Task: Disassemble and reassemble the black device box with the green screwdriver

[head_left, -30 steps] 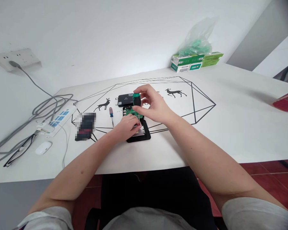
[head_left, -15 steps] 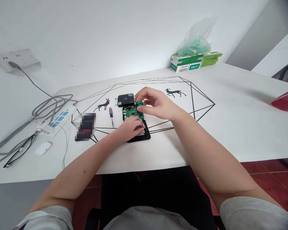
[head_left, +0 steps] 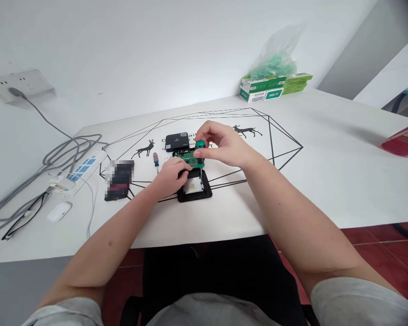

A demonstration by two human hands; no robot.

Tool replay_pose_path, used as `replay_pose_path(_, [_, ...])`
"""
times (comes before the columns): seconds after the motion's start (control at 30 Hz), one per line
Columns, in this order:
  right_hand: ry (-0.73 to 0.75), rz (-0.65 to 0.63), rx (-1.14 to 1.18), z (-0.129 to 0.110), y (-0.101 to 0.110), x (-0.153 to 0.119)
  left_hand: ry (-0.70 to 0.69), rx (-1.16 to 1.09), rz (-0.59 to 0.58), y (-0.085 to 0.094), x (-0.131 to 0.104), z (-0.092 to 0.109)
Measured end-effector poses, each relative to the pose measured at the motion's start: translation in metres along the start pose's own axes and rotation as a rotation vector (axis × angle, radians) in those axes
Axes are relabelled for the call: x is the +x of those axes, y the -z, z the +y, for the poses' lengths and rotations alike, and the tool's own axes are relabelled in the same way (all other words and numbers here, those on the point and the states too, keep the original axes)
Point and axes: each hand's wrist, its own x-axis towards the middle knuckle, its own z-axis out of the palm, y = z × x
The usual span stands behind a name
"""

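The right hand [head_left: 222, 147] has its grip clamped, thumb against fingers, on the handle of the green-and-black screwdriver [head_left: 200, 155], which stands nearly upright with its shaft pointing down at the right side of the black device housing [head_left: 206, 191]. The left hand [head_left: 172, 175] rests with its fingertips at the front edge of the green circuit board [head_left: 190, 160]; whether its grip closes on that edge cannot be told. The board lies just behind the housing's exposed metal plate [head_left: 192, 184], on the bench [head_left: 231, 203], in front of the black cover [head_left: 177, 141]. Caution: the shaft tip is not clearly visible, so its seating cannot be confirmed. If the shaft tilts under load, the tip could slip sideways and score the board or strike the nearby left fingers. Excess downward force could crack the board or damage a fastener head. If the left hand bears unevenly, the housing could slide or pivot on the smooth-looking bench. A sideways sweep of the left hand could also knock the second screwdriver [head_left: 156, 158], which lies just beside it.
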Motion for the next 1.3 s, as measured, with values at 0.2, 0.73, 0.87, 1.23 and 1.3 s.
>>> replay_pose_path(0.2, [0.05,0.225,-0.013,0.011,-0.022,-0.004,0.077,0.178,0.022,0.01,-0.002,-0.019])
replay_pose_path(0.73, [0.248,0.026,-0.192,-0.001,0.0,-0.004,0.117,0.163,-0.001,0.018,-0.003,-0.028])
replay_pose_path(0.87, [0.146,-0.009,-0.075,0.0,0.004,-0.004,0.117,0.171,0.004,0.019,-0.005,-0.032])
replay_pose_path(1.23, [0.071,0.196,0.035,0.006,-0.019,-0.002,0.146,0.092,-0.196,0.024,-0.007,-0.025])
replay_pose_path(1.3, [0.128,0.209,-0.076,0.006,-0.017,-0.003,0.166,0.053,-0.283,0.026,-0.009,-0.02])
